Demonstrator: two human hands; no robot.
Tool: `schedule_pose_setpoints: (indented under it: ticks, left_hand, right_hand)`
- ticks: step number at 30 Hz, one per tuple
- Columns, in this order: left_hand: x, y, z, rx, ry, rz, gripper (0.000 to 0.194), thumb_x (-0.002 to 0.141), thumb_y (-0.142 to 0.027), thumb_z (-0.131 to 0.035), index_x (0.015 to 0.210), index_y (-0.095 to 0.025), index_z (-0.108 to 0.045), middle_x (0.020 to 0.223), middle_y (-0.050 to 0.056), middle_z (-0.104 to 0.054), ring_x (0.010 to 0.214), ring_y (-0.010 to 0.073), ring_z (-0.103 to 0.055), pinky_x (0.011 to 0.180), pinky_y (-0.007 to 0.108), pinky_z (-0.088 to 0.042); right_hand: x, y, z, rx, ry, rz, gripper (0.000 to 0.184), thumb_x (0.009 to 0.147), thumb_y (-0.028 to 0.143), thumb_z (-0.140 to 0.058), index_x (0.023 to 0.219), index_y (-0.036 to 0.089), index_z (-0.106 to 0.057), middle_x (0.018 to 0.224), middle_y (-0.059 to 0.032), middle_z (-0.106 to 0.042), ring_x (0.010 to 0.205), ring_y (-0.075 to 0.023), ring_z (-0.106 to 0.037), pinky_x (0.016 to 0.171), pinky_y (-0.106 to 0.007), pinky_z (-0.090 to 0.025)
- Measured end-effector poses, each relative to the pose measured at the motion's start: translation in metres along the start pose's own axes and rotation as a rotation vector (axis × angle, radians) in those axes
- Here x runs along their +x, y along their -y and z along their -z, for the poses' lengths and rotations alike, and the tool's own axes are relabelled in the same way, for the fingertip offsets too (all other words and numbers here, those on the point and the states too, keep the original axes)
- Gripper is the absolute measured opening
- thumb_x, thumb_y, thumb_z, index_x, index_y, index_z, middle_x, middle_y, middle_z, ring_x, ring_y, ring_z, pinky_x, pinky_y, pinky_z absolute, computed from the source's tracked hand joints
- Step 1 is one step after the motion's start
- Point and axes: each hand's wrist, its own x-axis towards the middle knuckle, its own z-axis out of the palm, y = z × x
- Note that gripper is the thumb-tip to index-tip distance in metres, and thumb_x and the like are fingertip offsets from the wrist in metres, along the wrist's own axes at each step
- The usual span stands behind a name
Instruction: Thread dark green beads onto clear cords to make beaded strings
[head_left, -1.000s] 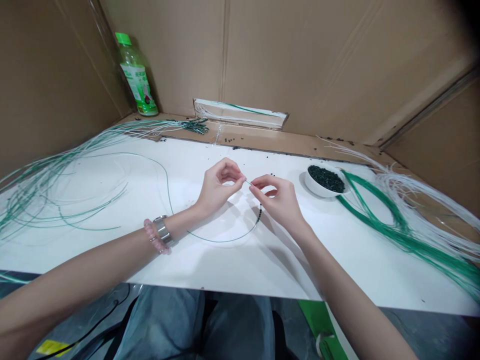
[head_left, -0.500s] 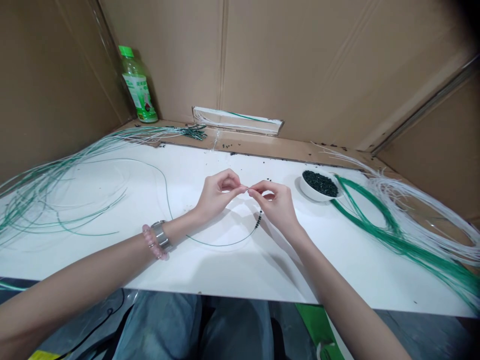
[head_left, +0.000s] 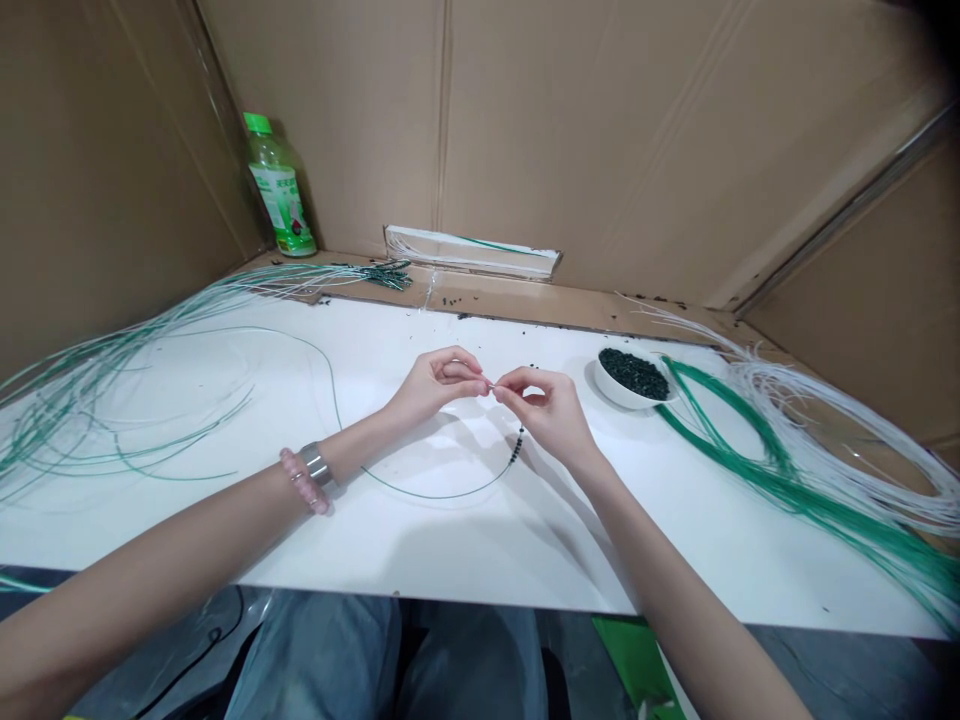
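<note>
Bowl (head_left: 613,392) shifted left in view; dark beads (head_left: 634,373) inside

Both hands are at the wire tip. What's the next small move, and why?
I'd likely have the right hand pick one more dark bead from the white bowl while the left hand holds the thin green wire steady: both hands are at its tip, and a short run of dark beads already sits strung on it.

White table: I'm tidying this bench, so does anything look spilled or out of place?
Yes: a few loose dark beads lie on the white table just above the right hand, and more on the cardboard ledge. They sit outside the white bowl holding the rest, so they look spilled.
</note>
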Motion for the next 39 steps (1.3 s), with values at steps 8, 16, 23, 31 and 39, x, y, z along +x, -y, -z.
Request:
schedule_pose_setpoints:
  ticks: [8,16,23,31,39]
  left_hand:
    - [0.0,0.001,0.0,0.016,-0.005,0.04,0.031,0.055,-0.023,-0.081,0.074,-0.014,-0.059,0.067,0.0,-0.069,0.065,0.0122,-0.066,0.072,0.025,-0.05]
    - [0.001,0.002,0.002,0.076,-0.005,0.006,0.032,0.059,-0.03,-0.079,0.079,-0.015,-0.059,0.073,0.002,-0.069,0.071,0.0135,-0.066,0.075,0.027,-0.05]
    - [0.039,0.009,0.005,0.525,-0.007,-0.081,0.031,0.072,-0.04,-0.063,0.086,-0.013,-0.062,0.089,0.01,-0.069,0.078,0.0173,-0.064,0.071,0.029,-0.049]
    - [0.086,0.034,-0.032,0.821,0.109,-0.209,0.017,0.065,-0.024,-0.066,0.078,-0.015,-0.068,0.08,0.006,-0.067,0.071,0.0169,-0.057,0.069,0.028,-0.042]
    - [0.094,0.048,-0.046,0.865,0.135,-0.256,0.015,0.072,-0.024,-0.056,0.06,-0.014,-0.057,0.06,0.002,-0.057,0.057,0.0134,-0.047,0.056,0.025,-0.035]
  right_hand:
    - [-0.001,0.001,0.0,-0.023,0.031,0.004,0.011,0.076,0.022,-0.06,0.069,0.017,-0.066,0.07,-0.0019,-0.065,0.065,-0.0121,-0.057,0.057,-0.022,-0.045]
    - [0.003,0.0,0.004,0.101,-0.029,0.003,0.009,0.073,0.022,-0.064,0.067,0.016,-0.067,0.068,-0.0019,-0.064,0.064,-0.0118,-0.055,0.054,-0.021,-0.044]
    - [0.016,-0.013,0.022,0.352,-0.34,0.008,0.014,0.07,0.032,-0.066,0.071,0.018,-0.063,0.068,-0.0003,-0.06,0.064,-0.0112,-0.055,0.053,-0.021,-0.048]
    - [0.022,-0.022,0.021,0.448,-0.445,0.041,0.016,0.069,0.033,-0.067,0.069,0.018,-0.062,0.065,0.0006,-0.058,0.062,-0.0108,-0.055,0.052,-0.02,-0.046]
    - [0.022,-0.016,0.019,0.461,-0.429,0.077,0.014,0.07,0.032,-0.065,0.068,0.018,-0.062,0.063,0.001,-0.059,0.057,-0.0102,-0.052,0.053,-0.022,-0.046]
